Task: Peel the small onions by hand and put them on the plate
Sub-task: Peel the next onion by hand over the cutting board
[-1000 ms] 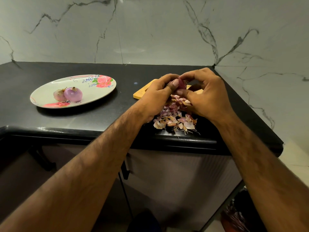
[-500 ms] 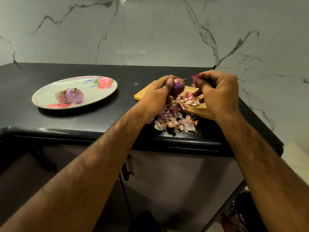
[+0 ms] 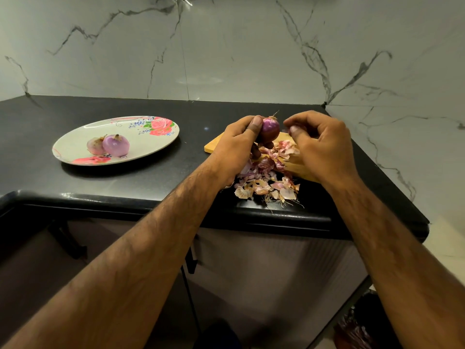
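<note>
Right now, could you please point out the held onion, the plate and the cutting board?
held onion (image 3: 270,128): head view, purple side.
plate (image 3: 73,144): head view, bare left part.
cutting board (image 3: 214,146): head view, left corner.

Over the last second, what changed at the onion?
The right hand tore a peel strip off the onion, pulled right, and has come back beside it; no strip shows in it now. The left hand kept holding the onion. Plate and its two onions unchanged.

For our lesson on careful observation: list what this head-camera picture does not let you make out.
Head view throughout.
Onion underside: covered by the left hand.
Whether the right hand pinches a peel: curled fingers hide it.
Most of the board: under hands and peels.
Back onion on the plate: partly behind the front one.
</note>
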